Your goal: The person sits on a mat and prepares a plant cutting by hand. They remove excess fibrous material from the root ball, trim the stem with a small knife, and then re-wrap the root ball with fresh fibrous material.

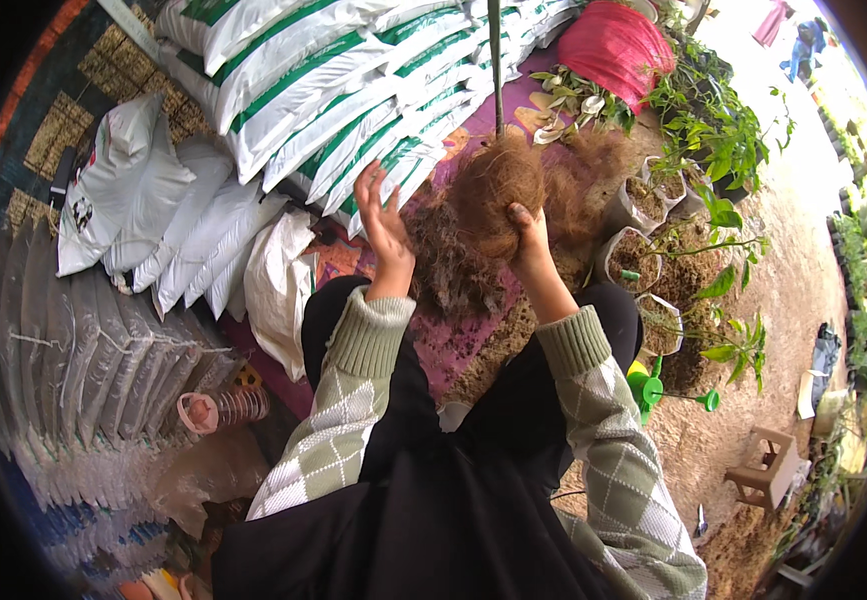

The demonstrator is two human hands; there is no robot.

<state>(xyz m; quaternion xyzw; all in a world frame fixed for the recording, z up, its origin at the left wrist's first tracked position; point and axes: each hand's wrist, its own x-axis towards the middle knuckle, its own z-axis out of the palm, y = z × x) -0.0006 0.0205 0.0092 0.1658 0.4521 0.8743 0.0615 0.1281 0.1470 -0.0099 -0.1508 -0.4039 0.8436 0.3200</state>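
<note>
My right hand [530, 238] grips the lower right side of a round brown fibre ball [498, 195], its thumb pressed on the surface. A thin dark stem [496, 75] rises straight up from the top of the ball and leaves the view at the upper edge. To the left, my left hand [385, 225] is raised with its fingers spread, apart from the ball and holding nothing. Below and left of the ball is a heap of dark, stringy fibre [450, 270]. Looser, lighter brown fibre [588, 195] lies at its right.
White-and-green sacks [303, 90] are stacked at the far left, with grey-white bags [123, 190] beside them. A red sack [615, 50] stands far right. Potted plants [633, 258] line the right side, near a green watering can [645, 388] and a small brown stool [765, 468].
</note>
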